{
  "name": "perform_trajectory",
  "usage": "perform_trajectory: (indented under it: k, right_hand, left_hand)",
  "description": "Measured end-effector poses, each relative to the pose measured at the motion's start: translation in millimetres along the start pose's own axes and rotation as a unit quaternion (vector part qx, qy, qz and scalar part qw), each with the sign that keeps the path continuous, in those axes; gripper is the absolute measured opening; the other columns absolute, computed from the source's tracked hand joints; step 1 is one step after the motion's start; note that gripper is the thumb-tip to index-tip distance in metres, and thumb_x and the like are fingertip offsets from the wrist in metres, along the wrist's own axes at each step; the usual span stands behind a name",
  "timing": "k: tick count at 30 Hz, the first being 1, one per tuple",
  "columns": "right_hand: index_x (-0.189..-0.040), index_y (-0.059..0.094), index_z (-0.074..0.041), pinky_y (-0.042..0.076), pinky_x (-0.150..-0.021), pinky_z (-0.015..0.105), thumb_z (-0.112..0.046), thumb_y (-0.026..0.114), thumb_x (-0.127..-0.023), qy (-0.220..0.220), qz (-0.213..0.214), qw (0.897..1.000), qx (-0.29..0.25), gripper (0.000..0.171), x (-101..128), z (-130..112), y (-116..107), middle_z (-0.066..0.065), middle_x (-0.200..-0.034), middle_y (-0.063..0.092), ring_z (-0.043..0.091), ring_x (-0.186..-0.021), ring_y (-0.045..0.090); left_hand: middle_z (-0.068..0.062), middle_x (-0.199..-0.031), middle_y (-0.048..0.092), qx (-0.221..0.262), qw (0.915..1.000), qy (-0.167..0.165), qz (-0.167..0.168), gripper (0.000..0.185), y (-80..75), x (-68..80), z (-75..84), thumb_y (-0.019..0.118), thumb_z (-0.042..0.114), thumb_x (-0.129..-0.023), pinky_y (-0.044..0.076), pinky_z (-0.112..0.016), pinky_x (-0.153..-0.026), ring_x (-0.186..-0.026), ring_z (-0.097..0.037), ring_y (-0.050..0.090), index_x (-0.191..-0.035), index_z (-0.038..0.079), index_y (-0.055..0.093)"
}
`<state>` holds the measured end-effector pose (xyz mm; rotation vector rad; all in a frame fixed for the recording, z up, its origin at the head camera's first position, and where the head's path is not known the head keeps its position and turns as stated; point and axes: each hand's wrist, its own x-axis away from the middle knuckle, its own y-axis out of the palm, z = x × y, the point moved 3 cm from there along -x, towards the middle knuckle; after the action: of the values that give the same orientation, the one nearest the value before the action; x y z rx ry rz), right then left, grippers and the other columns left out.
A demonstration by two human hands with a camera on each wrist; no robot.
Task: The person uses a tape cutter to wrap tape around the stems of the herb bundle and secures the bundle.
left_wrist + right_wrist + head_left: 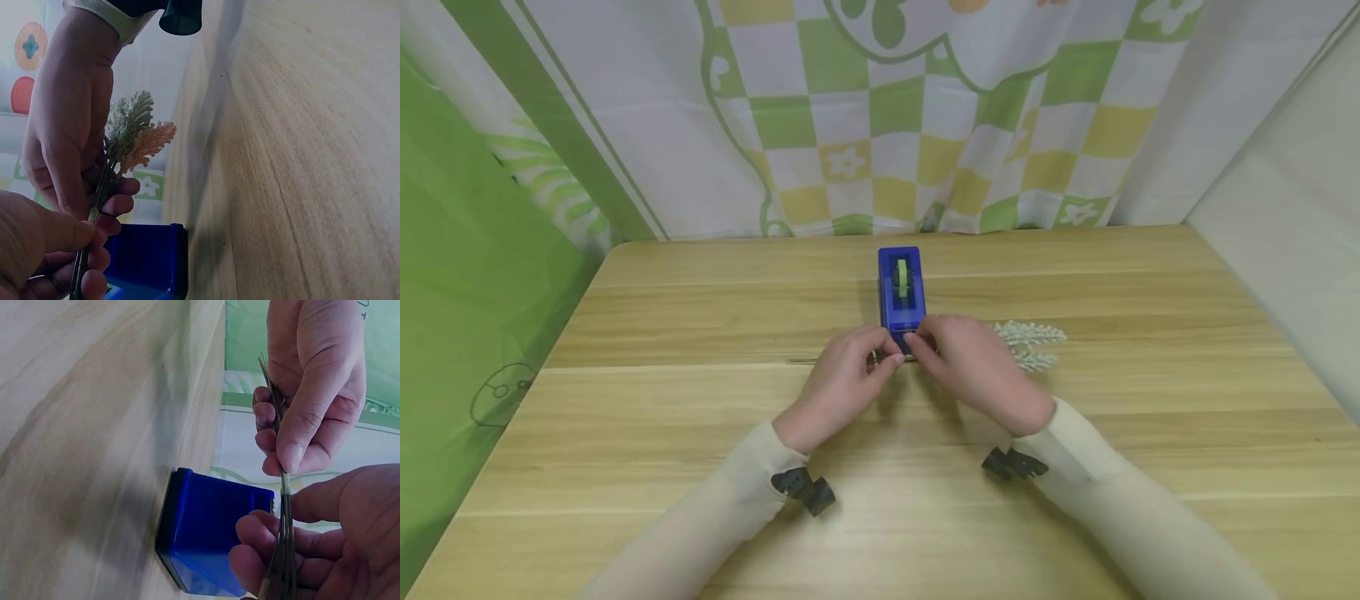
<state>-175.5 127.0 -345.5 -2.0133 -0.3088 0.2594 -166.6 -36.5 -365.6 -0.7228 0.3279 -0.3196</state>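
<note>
Both hands, left hand [842, 375] and right hand [973, 367], pinch thin green sprig stems [284, 550] at blue plastic tape dispenser [901, 292]; binding step, next likely needs tape.

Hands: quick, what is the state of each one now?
Left hand: pinches the sprig stems.
Right hand: also pinches the sprig stems, beside the blue tape dispenser.

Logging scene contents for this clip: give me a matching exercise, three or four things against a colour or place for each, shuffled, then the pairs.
Things:
1. tape dispenser
2. sprig stems
3. frosted sprig tips
4. table

Descriptions:
a. light wood, beneath everything
b. pinched by both hands
c. pale, to the right of the hands
d. blue, just beyond the fingers

Pairs: 1-d, 2-b, 3-c, 4-a
</note>
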Motion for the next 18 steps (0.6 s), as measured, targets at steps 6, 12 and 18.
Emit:
perform_trajectory:
  k: [6,12,18]
  right_hand:
    - [-0.081,0.066,-0.01,0.04,-0.05,0.025,-0.024,0.06,-0.107,0.017,-0.02,0.999,-0.019,0.03,-5.5,-0.4,2.5,0.001,-0.066,0.057,0.013,-0.055,0.049]
    - [-0.082,0.066,-0.008,0.043,-0.054,0.025,-0.021,0.06,-0.107,0.01,-0.036,0.999,-0.038,0.028,-6.7,1.3,3.7,0.001,-0.069,0.057,0.013,-0.059,0.049]
    - [-0.081,0.065,-0.008,0.042,-0.056,0.026,-0.02,0.06,-0.107,0.003,-0.041,0.997,-0.057,0.029,-7.6,5.5,5.3,0.001,-0.068,0.055,0.013,-0.06,0.048]
  left_hand:
    - [-0.005,-0.097,0.074,-0.001,1.0,0.004,0.003,0.006,-0.8,0.4,0.5,0.069,0.012,-0.1,0.049,-0.028,-0.073,-0.079,-0.015,0.058,-0.096,0.009,0.073]
    - [-0.006,-0.096,0.074,0.008,0.9999,0.001,-0.008,0.006,-0.1,-0.4,0.8,0.069,0.01,-0.099,0.051,-0.026,-0.073,-0.079,-0.013,0.06,-0.096,0.007,0.073]
    - [-0.006,-0.095,0.072,-0.016,0.9996,-0.005,-0.024,0.013,-2.1,-5.1,3.7,0.063,0.014,-0.104,0.05,-0.024,-0.067,-0.075,-0.013,0.058,-0.101,0.005,0.072]
